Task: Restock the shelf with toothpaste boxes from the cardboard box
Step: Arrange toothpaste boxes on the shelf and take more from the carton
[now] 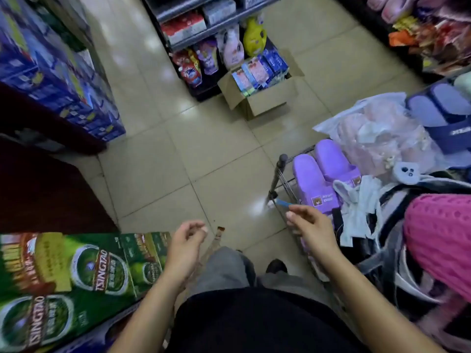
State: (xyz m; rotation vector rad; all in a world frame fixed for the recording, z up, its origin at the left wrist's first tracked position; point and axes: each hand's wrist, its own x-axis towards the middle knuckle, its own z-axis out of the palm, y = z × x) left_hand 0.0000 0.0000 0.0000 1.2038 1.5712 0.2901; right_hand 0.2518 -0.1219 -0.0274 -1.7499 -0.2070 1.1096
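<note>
Toothpaste boxes [257, 72] stand packed in rows inside the cardboard box [265, 104]. Their long axes are roughly upright and their top ends poke out of the open top, leaning a little. Some are blue, some pale with pink. The cardboard box sits on the floor [204, 154] with its flaps spread, right at the foot of the shelf [204, 29], beside pouches of detergent [204, 62]. It is well apart from both my hands, farther up the aisle.

My left hand [184, 248] hangs in the air over the floor with its fingers loosely curled, thumb near the fingertips, holding nothing. Green beer cartons [76, 271] lie just beside it. My right hand [311, 230] is also raised and empty, fingers relaxed and slightly bent. Its fingertips are near a blue tag [281, 203] on the corner of a wire rack [277, 174]. I cannot tell whether they touch it. Purple slippers [321, 174] rest on that rack.
</note>
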